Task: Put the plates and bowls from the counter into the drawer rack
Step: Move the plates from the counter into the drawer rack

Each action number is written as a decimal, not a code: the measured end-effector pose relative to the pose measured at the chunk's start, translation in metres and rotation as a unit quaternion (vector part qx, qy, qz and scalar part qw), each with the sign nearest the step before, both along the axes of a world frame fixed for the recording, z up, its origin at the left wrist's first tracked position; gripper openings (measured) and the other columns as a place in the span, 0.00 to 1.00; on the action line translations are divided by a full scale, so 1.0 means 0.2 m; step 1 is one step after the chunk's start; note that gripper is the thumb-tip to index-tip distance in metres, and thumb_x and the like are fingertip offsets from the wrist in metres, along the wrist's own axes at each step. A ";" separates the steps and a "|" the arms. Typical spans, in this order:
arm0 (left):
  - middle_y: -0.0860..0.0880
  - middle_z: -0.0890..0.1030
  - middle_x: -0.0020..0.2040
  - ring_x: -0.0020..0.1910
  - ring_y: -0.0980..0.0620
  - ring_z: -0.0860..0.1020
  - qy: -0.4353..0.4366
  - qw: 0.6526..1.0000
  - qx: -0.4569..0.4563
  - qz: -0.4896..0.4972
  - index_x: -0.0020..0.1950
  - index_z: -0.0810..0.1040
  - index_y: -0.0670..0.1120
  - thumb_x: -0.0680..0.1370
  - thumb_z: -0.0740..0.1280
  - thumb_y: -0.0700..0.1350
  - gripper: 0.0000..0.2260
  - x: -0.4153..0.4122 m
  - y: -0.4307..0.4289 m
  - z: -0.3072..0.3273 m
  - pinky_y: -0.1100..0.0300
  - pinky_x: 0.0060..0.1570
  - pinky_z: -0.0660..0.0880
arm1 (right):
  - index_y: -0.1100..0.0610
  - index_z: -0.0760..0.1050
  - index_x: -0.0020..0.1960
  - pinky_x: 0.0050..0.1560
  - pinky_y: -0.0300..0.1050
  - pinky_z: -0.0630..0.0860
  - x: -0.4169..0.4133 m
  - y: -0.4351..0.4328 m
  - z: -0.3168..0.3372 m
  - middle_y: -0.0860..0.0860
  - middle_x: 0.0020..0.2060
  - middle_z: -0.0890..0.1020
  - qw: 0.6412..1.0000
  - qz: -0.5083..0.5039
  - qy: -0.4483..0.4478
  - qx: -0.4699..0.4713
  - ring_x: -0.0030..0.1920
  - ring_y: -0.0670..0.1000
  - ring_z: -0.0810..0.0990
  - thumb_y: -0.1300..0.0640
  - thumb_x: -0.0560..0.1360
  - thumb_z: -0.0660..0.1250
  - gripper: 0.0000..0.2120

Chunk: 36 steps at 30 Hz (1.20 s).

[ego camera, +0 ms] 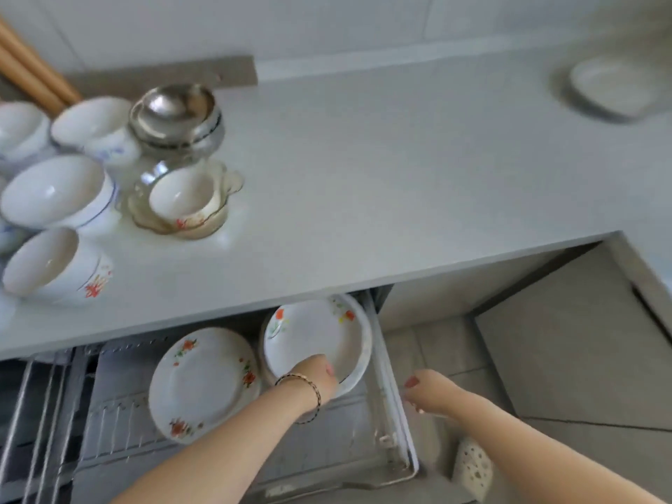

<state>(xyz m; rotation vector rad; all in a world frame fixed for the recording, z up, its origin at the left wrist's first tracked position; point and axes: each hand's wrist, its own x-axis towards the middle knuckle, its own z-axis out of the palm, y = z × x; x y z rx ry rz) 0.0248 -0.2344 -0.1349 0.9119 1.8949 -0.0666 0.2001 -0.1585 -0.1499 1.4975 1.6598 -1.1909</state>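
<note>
head view looks down on my left grip [320,376], fingers curled round the near rim of a flowered plate [309,331] that sits at the right end of the open drawer rack [385,361], under the edge of the surface [363,176]; it seems to lie on at least one other plate, whose rim shows beneath. just left of it a second plate [203,380] with orange flowers leans in the rack, the two rims close or touching, i cannot tell which. my right grip [431,391] hovers just outside the drawer's right wall, fingers loosely bent, holding nothing. on the surface, at the left, stand white bowls [54,192], a stack of steel bowls [174,110], and a glass bowl [218,212] with a white one inside. a far plate [614,87] lies well apart at the right back.
</note>
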 end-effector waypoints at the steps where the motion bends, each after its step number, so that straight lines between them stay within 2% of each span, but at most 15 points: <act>1: 0.47 0.75 0.48 0.47 0.48 0.73 0.001 1.000 0.010 0.008 0.46 0.74 0.49 0.78 0.56 0.42 0.07 0.10 0.09 0.04 0.62 0.49 0.69 | 0.52 0.66 0.32 0.42 0.40 0.71 0.07 0.09 0.07 0.51 0.33 0.73 1.000 0.018 0.006 0.005 0.46 0.51 0.75 0.59 0.77 0.58 0.14; 3: 0.47 0.74 0.39 0.39 0.49 0.73 0.008 0.999 0.027 0.031 0.35 0.71 0.49 0.77 0.55 0.41 0.12 0.32 0.29 0.13 0.64 0.39 0.68 | 0.55 0.74 0.40 0.50 0.40 0.72 0.23 0.28 0.20 0.57 0.43 0.77 0.997 0.073 0.018 0.034 0.56 0.55 0.77 0.60 0.77 0.57 0.11; 4: 0.48 0.69 0.33 0.32 0.50 0.69 0.008 0.998 0.036 0.044 0.30 0.66 0.49 0.76 0.55 0.39 0.15 0.43 0.38 0.17 0.63 0.32 0.64 | 0.60 0.77 0.50 0.55 0.41 0.71 0.32 0.38 0.27 0.60 0.53 0.79 0.994 0.093 0.023 0.054 0.62 0.56 0.75 0.59 0.78 0.56 0.11; 5: 0.48 0.66 0.30 0.28 0.51 0.65 0.004 0.998 0.045 0.054 0.27 0.62 0.49 0.75 0.54 0.37 0.17 0.53 0.48 0.21 0.63 0.30 0.61 | 0.64 0.75 0.60 0.60 0.41 0.70 0.41 0.48 0.34 0.60 0.61 0.77 0.991 0.111 0.028 0.074 0.66 0.56 0.73 0.59 0.79 0.56 0.15; 8: 0.45 0.69 0.33 0.34 0.50 0.69 -0.026 0.992 0.079 0.093 0.27 0.64 0.49 0.72 0.55 0.36 0.15 0.82 0.77 0.36 0.62 0.35 0.64 | 0.65 0.68 0.68 0.66 0.44 0.67 0.66 0.76 0.54 0.59 0.68 0.72 0.983 0.140 0.033 0.116 0.68 0.57 0.70 0.58 0.80 0.55 0.20; 13: 0.46 0.75 0.42 0.40 0.47 0.75 -0.057 0.983 0.116 0.132 0.33 0.67 0.50 0.76 0.55 0.38 0.13 1.12 1.17 0.66 0.65 0.29 0.65 | 0.63 0.70 0.67 0.65 0.47 0.69 0.95 1.17 0.85 0.59 0.66 0.74 0.969 0.147 0.042 0.192 0.67 0.58 0.72 0.58 0.79 0.55 0.19; 16: 0.45 0.75 0.42 0.36 0.48 0.75 -0.046 0.978 0.149 0.140 0.32 0.67 0.49 0.77 0.56 0.38 0.14 1.17 1.39 0.78 0.67 0.28 0.66 | 0.61 0.69 0.68 0.66 0.46 0.68 1.06 1.42 0.99 0.56 0.68 0.72 0.963 0.137 0.043 0.227 0.68 0.57 0.70 0.58 0.79 0.56 0.19; 19: 0.47 0.72 0.38 0.33 0.51 0.71 -0.046 0.976 0.158 0.143 0.34 0.65 0.49 0.78 0.56 0.38 0.13 1.20 1.61 0.87 0.66 0.27 0.62 | 0.61 0.69 0.67 0.65 0.46 0.68 1.17 1.65 1.07 0.56 0.67 0.73 0.959 0.114 0.046 0.254 0.67 0.56 0.71 0.57 0.78 0.57 0.19; 24: 0.49 0.70 0.35 0.39 0.48 0.71 -0.043 0.982 0.139 0.119 0.36 0.64 0.50 0.78 0.55 0.38 0.12 1.25 2.02 0.88 0.65 0.29 0.59 | 0.60 0.71 0.66 0.63 0.45 0.69 1.32 2.02 1.09 0.55 0.65 0.74 0.960 0.065 0.030 0.270 0.66 0.56 0.72 0.56 0.78 0.58 0.18; 27: 0.50 0.68 0.33 0.36 0.49 0.70 -0.058 0.984 0.136 0.102 0.35 0.63 0.51 0.78 0.54 0.37 0.14 1.28 2.31 0.86 0.64 0.29 0.59 | 0.58 0.70 0.67 0.62 0.45 0.70 1.37 2.25 1.02 0.54 0.66 0.74 0.964 0.022 0.026 0.263 0.65 0.55 0.73 0.56 0.78 0.58 0.18; 29: 0.49 0.71 0.34 0.36 0.49 0.72 -0.061 0.986 0.136 0.076 0.34 0.64 0.50 0.78 0.55 0.37 0.13 1.28 2.54 0.82 0.64 0.29 0.60 | 0.57 0.69 0.67 0.60 0.44 0.70 1.39 2.41 0.97 0.54 0.65 0.74 0.966 -0.015 0.024 0.255 0.64 0.55 0.74 0.56 0.78 0.58 0.18; 31: 0.45 0.74 0.41 0.40 0.47 0.75 -0.066 0.987 0.135 0.052 0.41 0.71 0.47 0.77 0.56 0.37 0.09 1.28 2.79 0.78 0.63 0.31 0.63 | 0.57 0.69 0.67 0.61 0.44 0.69 1.40 2.59 0.91 0.54 0.66 0.73 0.966 -0.055 0.021 0.253 0.65 0.54 0.73 0.56 0.78 0.58 0.18; 32: 0.44 0.75 0.46 0.44 0.46 0.76 -0.069 0.987 0.139 0.046 0.49 0.73 0.45 0.77 0.56 0.37 0.07 1.27 2.91 0.75 0.62 0.33 0.66 | 0.57 0.69 0.67 0.61 0.43 0.69 1.40 2.69 0.87 0.54 0.66 0.73 0.964 -0.079 0.019 0.252 0.65 0.54 0.73 0.56 0.78 0.58 0.18; 34: 0.44 0.73 0.51 0.51 0.44 0.79 -0.079 0.987 0.128 0.063 0.66 0.68 0.43 0.76 0.58 0.38 0.17 1.27 3.13 0.68 0.60 0.42 0.71 | 0.57 0.68 0.68 0.61 0.43 0.69 1.40 2.87 0.81 0.54 0.66 0.73 0.961 -0.126 0.016 0.246 0.65 0.54 0.73 0.56 0.78 0.58 0.19; 36: 0.44 0.72 0.52 0.51 0.45 0.79 -0.098 0.984 0.111 0.096 0.70 0.61 0.43 0.76 0.58 0.38 0.22 1.27 3.32 0.61 0.59 0.47 0.73 | 0.58 0.66 0.70 0.60 0.43 0.70 1.40 3.03 0.76 0.55 0.66 0.73 0.953 -0.183 0.010 0.241 0.65 0.55 0.73 0.56 0.78 0.58 0.20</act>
